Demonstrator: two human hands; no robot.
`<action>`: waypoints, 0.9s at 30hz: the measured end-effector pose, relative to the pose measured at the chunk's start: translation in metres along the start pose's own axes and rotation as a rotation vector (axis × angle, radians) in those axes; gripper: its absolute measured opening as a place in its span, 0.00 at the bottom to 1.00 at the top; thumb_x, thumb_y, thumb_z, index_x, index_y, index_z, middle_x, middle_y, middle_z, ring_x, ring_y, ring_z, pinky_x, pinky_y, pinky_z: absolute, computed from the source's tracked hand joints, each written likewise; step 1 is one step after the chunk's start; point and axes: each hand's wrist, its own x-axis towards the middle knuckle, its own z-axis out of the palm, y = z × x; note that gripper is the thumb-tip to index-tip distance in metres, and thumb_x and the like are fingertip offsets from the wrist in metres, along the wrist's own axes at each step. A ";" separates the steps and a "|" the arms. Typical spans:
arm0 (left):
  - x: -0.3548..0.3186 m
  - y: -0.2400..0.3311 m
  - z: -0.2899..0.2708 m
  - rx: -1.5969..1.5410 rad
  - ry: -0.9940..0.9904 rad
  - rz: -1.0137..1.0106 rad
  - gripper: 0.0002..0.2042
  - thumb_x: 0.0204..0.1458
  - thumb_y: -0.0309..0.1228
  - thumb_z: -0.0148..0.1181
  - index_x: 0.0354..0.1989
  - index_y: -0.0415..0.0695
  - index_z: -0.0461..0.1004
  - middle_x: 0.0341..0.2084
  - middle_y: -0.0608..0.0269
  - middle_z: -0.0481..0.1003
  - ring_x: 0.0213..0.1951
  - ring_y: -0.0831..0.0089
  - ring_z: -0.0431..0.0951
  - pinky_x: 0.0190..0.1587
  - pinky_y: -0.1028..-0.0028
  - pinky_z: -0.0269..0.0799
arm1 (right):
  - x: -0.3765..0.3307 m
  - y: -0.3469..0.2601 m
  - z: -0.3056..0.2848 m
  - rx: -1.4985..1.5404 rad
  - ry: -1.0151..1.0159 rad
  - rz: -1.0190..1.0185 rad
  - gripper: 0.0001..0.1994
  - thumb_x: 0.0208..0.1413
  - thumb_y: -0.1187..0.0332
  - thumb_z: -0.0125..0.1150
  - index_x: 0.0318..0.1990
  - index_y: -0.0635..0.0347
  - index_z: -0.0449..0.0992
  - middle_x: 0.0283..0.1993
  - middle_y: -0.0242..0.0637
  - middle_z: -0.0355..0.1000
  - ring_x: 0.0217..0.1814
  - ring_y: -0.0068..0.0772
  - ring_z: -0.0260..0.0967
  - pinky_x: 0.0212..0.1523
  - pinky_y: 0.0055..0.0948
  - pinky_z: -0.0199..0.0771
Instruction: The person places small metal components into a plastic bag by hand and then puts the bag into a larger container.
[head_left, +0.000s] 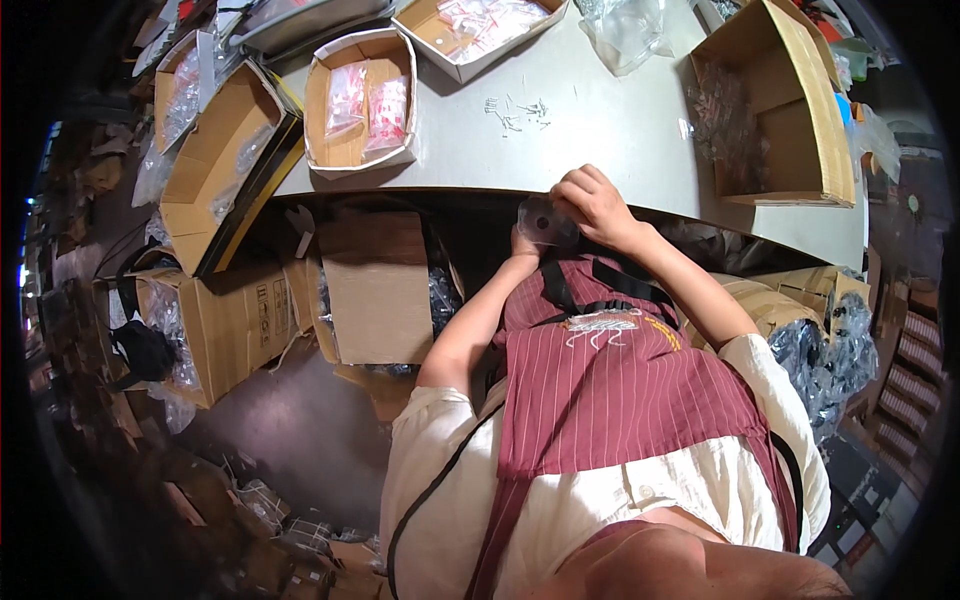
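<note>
A clear, rounded plastic piece with a dark round spot in its middle (545, 224) is held up at the table's front edge, above my lap. My left hand (524, 243) grips it from below and the left; most of those fingers are hidden behind the plastic. My right hand (596, 207) is closed, with curled fingers at the upper right side of the piece. Whether something small is also pinched in the right fingers cannot be made out. Beyond my hands, several small metal pins or screws (518, 114) lie scattered on the pale tabletop (455, 140).
An open box with bagged red-and-white items (360, 100) stands left on the table, another tray of small bags (480, 30) behind it. A large cardboard box (800, 130) with clear parts sits right. Clear plastic bag (628, 35) lies far back. Cartons (375, 290) fill the space below.
</note>
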 end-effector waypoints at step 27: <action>-0.034 0.077 -0.178 -0.285 0.225 -0.131 0.19 0.56 0.32 0.69 0.20 0.39 0.67 0.13 0.57 0.64 0.16 0.69 0.61 0.21 0.69 0.63 | -0.001 -0.025 -0.012 0.400 -0.061 0.176 0.25 0.41 0.85 0.54 0.51 0.59 0.79 0.48 0.43 0.76 0.53 0.47 0.72 0.56 0.40 0.73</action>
